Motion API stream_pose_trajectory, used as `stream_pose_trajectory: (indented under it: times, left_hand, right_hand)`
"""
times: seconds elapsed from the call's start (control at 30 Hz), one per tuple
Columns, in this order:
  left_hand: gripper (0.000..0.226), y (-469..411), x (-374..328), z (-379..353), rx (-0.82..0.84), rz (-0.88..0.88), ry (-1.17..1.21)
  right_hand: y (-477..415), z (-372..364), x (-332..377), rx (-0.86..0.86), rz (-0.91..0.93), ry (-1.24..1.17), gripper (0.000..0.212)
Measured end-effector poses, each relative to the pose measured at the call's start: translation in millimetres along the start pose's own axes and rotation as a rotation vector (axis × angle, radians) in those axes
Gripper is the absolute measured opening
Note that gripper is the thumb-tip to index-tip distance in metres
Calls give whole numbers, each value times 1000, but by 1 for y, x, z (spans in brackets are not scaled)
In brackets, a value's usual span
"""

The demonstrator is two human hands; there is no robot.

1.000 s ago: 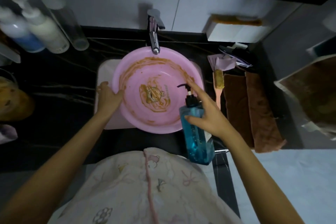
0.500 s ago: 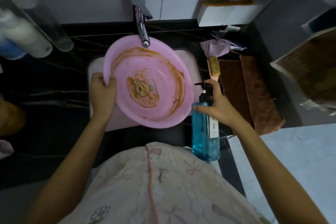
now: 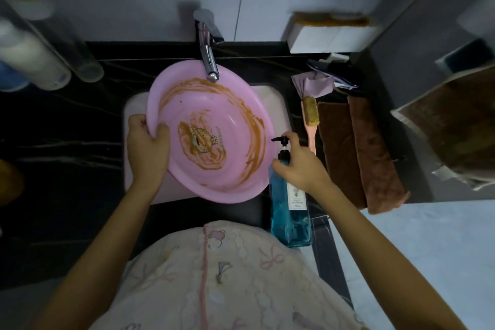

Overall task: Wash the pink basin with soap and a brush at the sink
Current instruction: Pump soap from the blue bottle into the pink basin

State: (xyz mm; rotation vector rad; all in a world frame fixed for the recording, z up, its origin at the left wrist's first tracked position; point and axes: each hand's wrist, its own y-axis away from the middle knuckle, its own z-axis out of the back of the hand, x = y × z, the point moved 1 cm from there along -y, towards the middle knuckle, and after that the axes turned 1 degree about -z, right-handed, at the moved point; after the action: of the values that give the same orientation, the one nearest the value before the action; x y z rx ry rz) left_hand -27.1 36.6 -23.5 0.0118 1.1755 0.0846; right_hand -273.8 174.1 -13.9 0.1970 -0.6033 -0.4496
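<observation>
The pink basin (image 3: 235,104) is being held tilted over the sink (image 3: 134,104), its left rim gripped by the left hand (image 3: 147,142); the soap bottle (image 3: 290,211) beside it is being clasped at the neck by the right hand (image 3: 300,166).

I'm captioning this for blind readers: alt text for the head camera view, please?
A left hand grips the rim of a pink basin smeared with brown residue, in a white sink under a chrome tap. The right hand holds a blue pump soap bottle beside it, and a brush lies on the dark counter.
</observation>
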Motion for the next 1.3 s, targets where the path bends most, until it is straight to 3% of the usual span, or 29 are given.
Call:
stream_pose_trajectory:
  times: [0.23,0.4,0.53,0.8,1.0,1.07,1.17,1.3]
  left_hand:
    - [13,2,-2,0,-5,-4,4]
    - [14,2,-3,0,-17,0,-20]
    - [21,1,-1,0,-22,13,-36]
    - [21,2,-1,1,-22,19,-41]
    - [25,3,-2,1,-18,24,-50]
    - [25,5,-4,2,-13,24,-40]
    - [25,7,-8,2,-10,12,-33]
    - [20,3,-5,3,-14,20,-33]
  right_hand:
    - [-4,-4,-8,-94,-30,71,55]
    - [2,-12,-12,-163,-60,-460,35]
    - [-4,-11,-20,-80,-105,-651,30]
    - [-6,7,-19,89,-57,-674,33]
    - [0,-2,-24,193,-212,-1021,48]
    - [1,3,-19,225,-162,-923,48]
    - [-1,10,-3,112,-140,-606,43]
    - [-6,11,8,110,-159,-235,47]
